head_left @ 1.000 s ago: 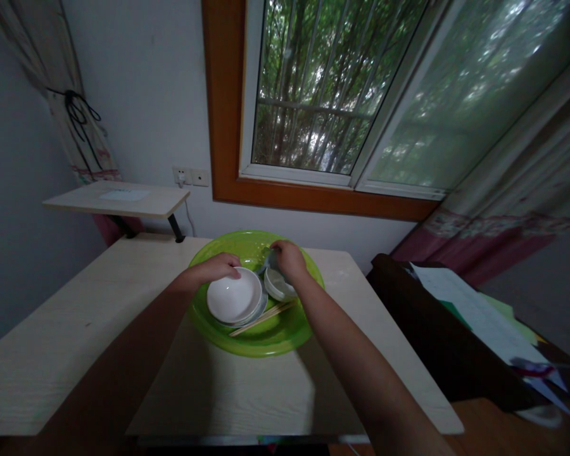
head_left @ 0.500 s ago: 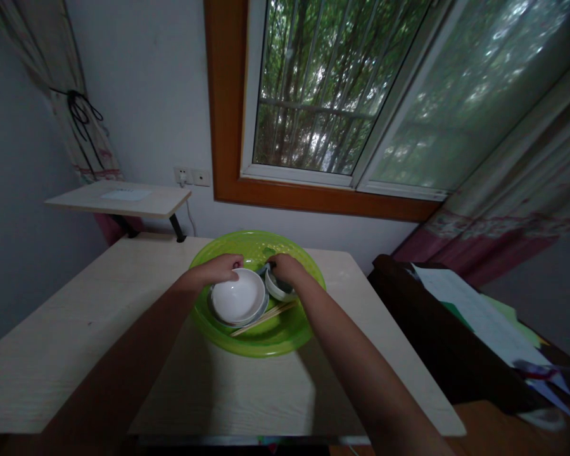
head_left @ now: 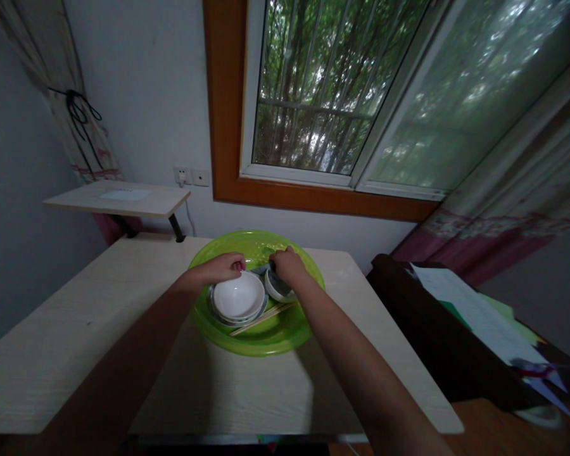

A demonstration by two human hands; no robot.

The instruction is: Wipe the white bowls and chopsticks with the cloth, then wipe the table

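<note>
The left grip [head_left: 221, 268] is curled at the far rim of a glossy white round bowl [head_left: 239, 297]; whether it pinches this rim, I cannot tell. The bowl sits on a pale round dish [head_left: 265, 308], nearer the person than this grip. The right grip [head_left: 289, 267] bends over a second white round bowl [head_left: 276, 296]; its hold is hidden. Thin pale chopsticks [head_left: 261, 320] lie nearer than both grips, in a bright green round basin [head_left: 251, 346] on the pale wooden table [head_left: 251, 396].

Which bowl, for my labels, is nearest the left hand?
The white bowl topping the left stack; the bowl on the right is beside the right hand.
</note>
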